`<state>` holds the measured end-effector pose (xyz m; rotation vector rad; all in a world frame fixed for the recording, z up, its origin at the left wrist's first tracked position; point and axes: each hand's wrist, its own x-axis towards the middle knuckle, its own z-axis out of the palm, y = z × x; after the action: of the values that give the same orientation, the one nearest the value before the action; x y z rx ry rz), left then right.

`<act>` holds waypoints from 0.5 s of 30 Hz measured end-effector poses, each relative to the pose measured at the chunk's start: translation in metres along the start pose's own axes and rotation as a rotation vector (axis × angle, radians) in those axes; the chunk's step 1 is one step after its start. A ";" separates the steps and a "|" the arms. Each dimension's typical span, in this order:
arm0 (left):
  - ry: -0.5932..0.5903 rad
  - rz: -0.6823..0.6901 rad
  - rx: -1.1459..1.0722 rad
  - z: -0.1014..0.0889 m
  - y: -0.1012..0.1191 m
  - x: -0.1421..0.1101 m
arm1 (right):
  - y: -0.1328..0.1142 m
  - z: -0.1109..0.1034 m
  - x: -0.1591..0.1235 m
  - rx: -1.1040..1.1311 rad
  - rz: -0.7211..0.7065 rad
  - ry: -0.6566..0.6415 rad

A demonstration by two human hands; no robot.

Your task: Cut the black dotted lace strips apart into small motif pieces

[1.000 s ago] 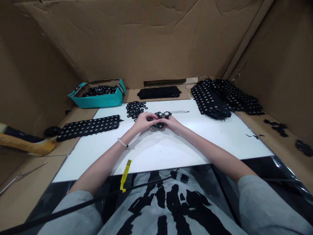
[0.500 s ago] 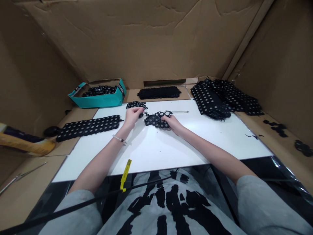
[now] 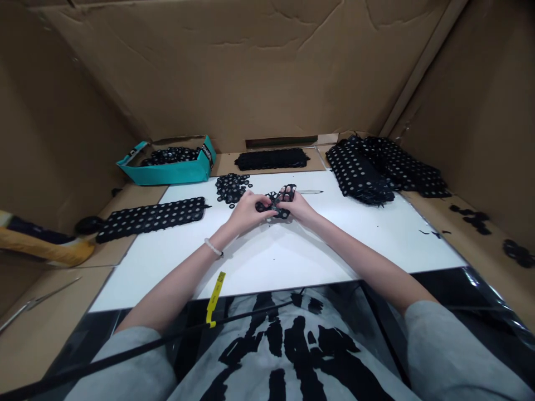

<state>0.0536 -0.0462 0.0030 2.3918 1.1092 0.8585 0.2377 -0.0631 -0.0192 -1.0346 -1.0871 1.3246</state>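
Observation:
Both my hands meet over the middle of the white board (image 3: 271, 256). My left hand (image 3: 246, 210) and my right hand (image 3: 297, 207) pinch a small black sheet full of round holes (image 3: 279, 201), held just above the board. A heap of loose black rings (image 3: 231, 186) lies just beyond my left hand. A thin silver tool (image 3: 309, 191) rests on the board right behind my right hand.
A long black perforated strip (image 3: 152, 215) lies at the left. A teal box (image 3: 167, 167) with black pieces stands back left, a black stack (image 3: 271, 159) at the back, a large perforated pile (image 3: 376, 167) back right. Cardboard walls surround everything. Scissors (image 3: 29, 303) lie front left.
My left hand, which had reached out to the heap of rings half a second ago, has come back to the perforated sheet. My right hand has lifted the sheet slightly.

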 end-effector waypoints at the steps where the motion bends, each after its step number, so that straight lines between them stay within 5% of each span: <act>1: 0.000 -0.050 -0.046 0.004 0.002 -0.001 | 0.000 0.001 -0.001 0.006 -0.016 -0.007; 7: -0.002 -0.357 -0.465 0.006 -0.010 0.003 | 0.010 0.004 -0.002 -0.022 -0.040 -0.039; 15: -0.054 -0.282 -0.230 0.004 -0.006 0.004 | 0.016 0.009 -0.004 -0.040 -0.053 -0.030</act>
<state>0.0554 -0.0400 -0.0019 2.0019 1.2178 0.7736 0.2258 -0.0676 -0.0335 -1.0110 -1.1598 1.2842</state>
